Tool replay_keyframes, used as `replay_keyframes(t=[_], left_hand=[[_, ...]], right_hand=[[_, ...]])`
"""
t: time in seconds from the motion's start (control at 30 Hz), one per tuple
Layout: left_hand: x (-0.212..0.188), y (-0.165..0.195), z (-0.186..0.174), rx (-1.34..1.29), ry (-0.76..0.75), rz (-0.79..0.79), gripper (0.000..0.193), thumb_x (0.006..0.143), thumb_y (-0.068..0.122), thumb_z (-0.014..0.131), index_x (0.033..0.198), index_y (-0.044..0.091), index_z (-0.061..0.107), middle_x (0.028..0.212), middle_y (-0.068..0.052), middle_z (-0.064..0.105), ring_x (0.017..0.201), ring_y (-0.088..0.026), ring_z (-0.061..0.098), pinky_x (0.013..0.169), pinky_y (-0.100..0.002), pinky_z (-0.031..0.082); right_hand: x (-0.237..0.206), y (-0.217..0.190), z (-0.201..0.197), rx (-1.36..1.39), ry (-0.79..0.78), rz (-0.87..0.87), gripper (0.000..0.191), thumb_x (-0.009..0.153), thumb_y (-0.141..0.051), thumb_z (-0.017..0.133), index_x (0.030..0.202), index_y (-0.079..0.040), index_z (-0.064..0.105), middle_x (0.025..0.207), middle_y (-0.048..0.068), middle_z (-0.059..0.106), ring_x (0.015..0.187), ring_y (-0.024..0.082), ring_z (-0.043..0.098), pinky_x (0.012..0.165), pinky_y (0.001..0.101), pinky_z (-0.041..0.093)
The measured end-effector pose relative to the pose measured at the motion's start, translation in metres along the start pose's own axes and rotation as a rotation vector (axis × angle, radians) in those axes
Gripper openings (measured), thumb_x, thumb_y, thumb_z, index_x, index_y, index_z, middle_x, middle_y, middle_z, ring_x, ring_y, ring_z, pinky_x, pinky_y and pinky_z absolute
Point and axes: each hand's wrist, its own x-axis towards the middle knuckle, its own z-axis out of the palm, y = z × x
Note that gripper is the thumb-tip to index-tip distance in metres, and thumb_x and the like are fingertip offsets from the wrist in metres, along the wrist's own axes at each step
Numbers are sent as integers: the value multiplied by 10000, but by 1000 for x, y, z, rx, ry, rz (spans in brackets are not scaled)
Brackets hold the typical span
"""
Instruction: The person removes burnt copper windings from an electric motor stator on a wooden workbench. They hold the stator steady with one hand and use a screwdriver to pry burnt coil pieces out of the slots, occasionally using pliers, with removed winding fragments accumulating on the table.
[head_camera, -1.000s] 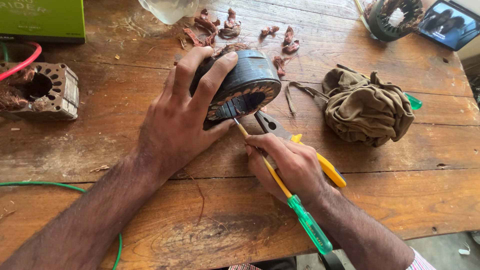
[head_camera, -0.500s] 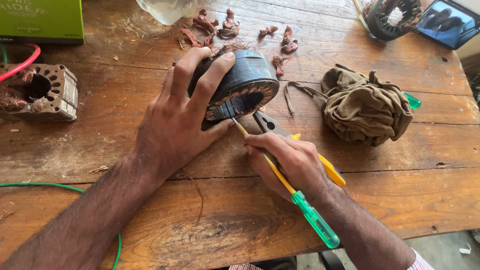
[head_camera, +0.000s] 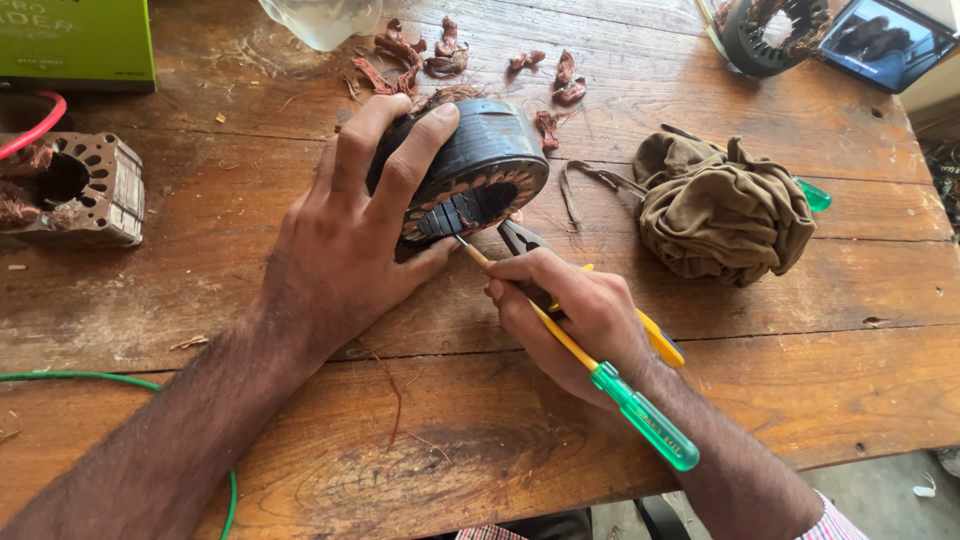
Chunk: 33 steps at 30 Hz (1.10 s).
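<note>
Holding a round motor stator (head_camera: 470, 170) tilted on the wooden surface (head_camera: 300, 300).
The left hand (head_camera: 350, 240) wraps it, fingers pressed; the right hand (head_camera: 575, 310) pinches a screwdriver (head_camera: 590, 365), its long axis pointing up-left into the stator's slots.

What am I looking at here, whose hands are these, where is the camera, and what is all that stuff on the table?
The camera sits on a person's head and looks down at their own two bare hands over a worn wooden table. The left hand steadies a dark round motor stator, tilted on its edge. The right hand holds a screwdriver with a green handle, its tip at the stator's slotted face. Pliers with yellow handles lie under that hand. Around them lie scraps of copper wire, a crumpled brown cloth, a square stator at the left, a green box and a green cable.
</note>
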Motion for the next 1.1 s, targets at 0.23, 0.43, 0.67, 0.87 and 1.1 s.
replay_keyframes(t=[0.23,0.43,0.67,0.87,1.1], left_hand=[[-1,0,0,-2,8,3,1075,730,270,955,1579,196,299,1491,-170,363,1384,-445,511,1042,-489,597],[1,2,1,-18,13,5,1063,737,247,955,1575,180,306,1484,-171,357,1382,-447,509,1071,-486,590],[2,1,1,-35,-6,-4,1075,726,265,964,1566,182,299,1468,-180,350,1386,-449,501,1047,-467,596],[0,2,0,-25,0,1,1087,717,256,962,1572,190,295,1487,-169,352,1399,-447,492,1081,-481,582],[1,2,-1,-24,-10,-2,1077,723,228,950,1576,192,294,1486,-170,352,1395,-443,496,1072,-481,583]], right_hand=[[1,-2,5,-75,11,-97,201,974,-87,658,1171,-51,658,971,138,747,888,284,754,747,376,591],[7,-1,9,327,62,82,182,1046,-66,593,1202,-25,678,986,108,774,913,172,761,825,308,622],[2,-7,5,135,146,83,161,967,-48,622,1098,-25,712,882,76,795,817,118,794,735,262,634],[4,-8,10,139,106,83,160,984,-71,611,1118,-33,690,900,81,790,864,137,803,780,285,629],[4,-6,9,166,82,118,173,980,-70,596,1123,-35,687,894,77,785,848,146,799,774,289,628]])
